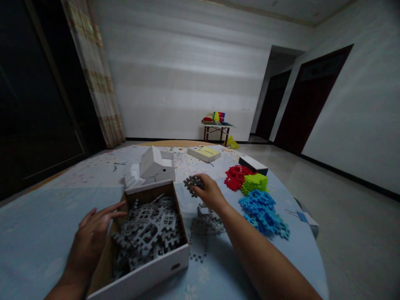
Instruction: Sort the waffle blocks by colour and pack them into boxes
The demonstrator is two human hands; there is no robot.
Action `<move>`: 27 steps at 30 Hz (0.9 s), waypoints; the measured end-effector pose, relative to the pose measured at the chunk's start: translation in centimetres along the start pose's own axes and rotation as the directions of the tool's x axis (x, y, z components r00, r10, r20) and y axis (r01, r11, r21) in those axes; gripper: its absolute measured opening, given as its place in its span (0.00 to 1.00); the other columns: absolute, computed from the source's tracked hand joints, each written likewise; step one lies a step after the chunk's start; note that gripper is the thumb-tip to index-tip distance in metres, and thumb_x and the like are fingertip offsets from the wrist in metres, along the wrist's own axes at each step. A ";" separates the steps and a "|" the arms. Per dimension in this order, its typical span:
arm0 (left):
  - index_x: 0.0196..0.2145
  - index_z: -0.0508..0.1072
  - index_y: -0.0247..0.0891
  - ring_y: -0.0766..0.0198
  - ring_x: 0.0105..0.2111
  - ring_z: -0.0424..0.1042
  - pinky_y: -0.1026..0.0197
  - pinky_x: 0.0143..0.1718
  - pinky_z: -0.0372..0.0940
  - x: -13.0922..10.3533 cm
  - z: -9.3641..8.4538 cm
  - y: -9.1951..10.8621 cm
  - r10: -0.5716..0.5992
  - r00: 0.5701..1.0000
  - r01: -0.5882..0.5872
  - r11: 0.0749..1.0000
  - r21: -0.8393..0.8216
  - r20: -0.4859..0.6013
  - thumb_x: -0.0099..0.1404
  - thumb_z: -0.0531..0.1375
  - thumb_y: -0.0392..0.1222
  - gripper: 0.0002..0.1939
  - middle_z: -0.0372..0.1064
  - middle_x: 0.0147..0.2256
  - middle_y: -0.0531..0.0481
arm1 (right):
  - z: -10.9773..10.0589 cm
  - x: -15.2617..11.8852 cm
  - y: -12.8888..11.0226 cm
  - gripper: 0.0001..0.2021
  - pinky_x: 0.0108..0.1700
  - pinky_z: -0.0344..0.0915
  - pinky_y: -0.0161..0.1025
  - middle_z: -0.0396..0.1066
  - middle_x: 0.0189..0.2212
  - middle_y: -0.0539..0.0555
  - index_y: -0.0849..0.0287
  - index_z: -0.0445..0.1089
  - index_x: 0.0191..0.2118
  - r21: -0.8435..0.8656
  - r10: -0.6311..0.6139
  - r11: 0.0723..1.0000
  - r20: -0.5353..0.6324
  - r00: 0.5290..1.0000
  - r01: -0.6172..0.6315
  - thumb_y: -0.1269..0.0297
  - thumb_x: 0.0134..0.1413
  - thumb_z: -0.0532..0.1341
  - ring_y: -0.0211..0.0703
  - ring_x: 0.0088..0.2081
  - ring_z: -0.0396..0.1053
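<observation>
Nearest us: open white cardboard box (156, 275), heaped with grey notched plastic pieces (153, 229). Our left hand (95, 229), fingers loosely spread, at its left rim. Our right hand (211, 193) pinches dark-grey notched plastic (191, 182) above pale-blue floral tablecloth (46, 233), just beyond the box's right side.

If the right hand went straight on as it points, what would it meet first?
Probably the far, angular white cardboard box, ahead and to the left; depth is unclear, so the right hand might pass above it.
</observation>
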State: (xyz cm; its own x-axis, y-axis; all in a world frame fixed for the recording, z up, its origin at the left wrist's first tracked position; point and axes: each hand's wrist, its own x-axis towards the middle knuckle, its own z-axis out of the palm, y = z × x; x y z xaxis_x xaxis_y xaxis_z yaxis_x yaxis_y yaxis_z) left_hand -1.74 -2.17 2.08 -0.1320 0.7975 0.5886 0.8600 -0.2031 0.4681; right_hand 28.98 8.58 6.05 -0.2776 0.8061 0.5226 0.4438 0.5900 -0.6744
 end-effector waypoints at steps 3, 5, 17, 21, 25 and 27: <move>0.32 0.75 0.42 0.57 0.50 0.66 0.46 0.60 0.45 0.0 -0.1 0.3 0.005 1.000 -0.005 1.000 0.011 0.008 0.63 0.39 0.52 0.26 0.72 0.47 0.47 | -1.0 0.8 -2.9 0.13 0.46 0.61 0.39 0.69 0.40 0.53 0.58 0.66 0.43 0.119 -0.075 0.989 -0.090 0.993 0.085 0.65 0.50 0.60 0.42 0.43 0.66; 0.33 0.75 0.42 0.58 0.50 0.66 0.47 0.60 0.45 -0.1 -0.1 0.3 0.010 1.000 -0.010 1.000 0.018 0.010 0.63 0.39 0.52 0.26 0.72 0.47 0.47 | -0.8 1.5 -5.1 0.12 0.48 0.61 0.40 0.69 0.40 0.53 0.57 0.66 0.44 0.135 -0.154 0.977 -0.098 0.983 0.167 0.65 0.51 0.60 0.42 0.44 0.66; 0.32 0.74 0.42 0.58 0.50 0.66 0.46 0.59 0.46 0.0 -0.1 0.4 0.010 1.000 -0.010 1.000 -0.008 0.002 0.63 0.40 0.53 0.26 0.71 0.47 0.47 | 0.6 1.6 -4.4 0.24 0.54 0.57 0.44 0.62 0.50 0.56 0.54 0.63 0.52 0.019 -0.275 0.960 0.245 0.930 0.279 0.67 0.47 0.65 0.44 0.52 0.61; 0.31 0.74 0.41 0.57 0.49 0.66 0.47 0.59 0.46 0.0 0.1 0.1 0.012 1.000 -0.012 0.999 -0.034 -0.016 0.63 0.40 0.54 0.26 0.71 0.47 0.46 | -2.3 0.4 -1.3 0.21 0.47 0.62 0.42 0.69 0.43 0.56 0.57 0.67 0.49 -0.097 -0.081 0.988 0.314 0.946 0.117 0.64 0.47 0.65 0.44 0.44 0.67; 0.33 0.73 0.39 0.57 0.50 0.66 0.46 0.59 0.46 0.0 0.5 -0.2 0.016 1.000 -0.017 0.998 -0.062 -0.009 0.63 0.39 0.55 0.26 0.71 0.48 0.44 | -4.1 -0.9 1.6 0.21 0.45 0.64 0.41 0.71 0.42 0.58 0.59 0.68 0.49 -0.248 0.100 0.968 0.463 0.881 0.021 0.62 0.46 0.64 0.46 0.43 0.69; 0.33 0.72 0.40 0.57 0.50 0.66 0.46 0.60 0.46 0.1 0.7 -0.1 0.018 1.000 -0.018 0.997 -0.070 -0.010 0.63 0.39 0.55 0.27 0.71 0.48 0.44 | -4.3 -1.5 2.7 0.22 0.46 0.62 0.41 0.70 0.44 0.58 0.58 0.68 0.50 -0.311 0.143 0.950 0.500 0.854 0.023 0.62 0.45 0.64 0.48 0.45 0.68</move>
State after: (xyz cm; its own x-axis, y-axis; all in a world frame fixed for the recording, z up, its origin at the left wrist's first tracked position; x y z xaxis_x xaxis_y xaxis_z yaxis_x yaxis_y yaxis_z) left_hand -1.51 -1.62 1.62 -0.1220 0.7879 0.6036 0.8255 -0.2571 0.5025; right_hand 34.24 8.75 5.68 -0.5993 0.7955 0.0892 0.6804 0.5650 -0.4668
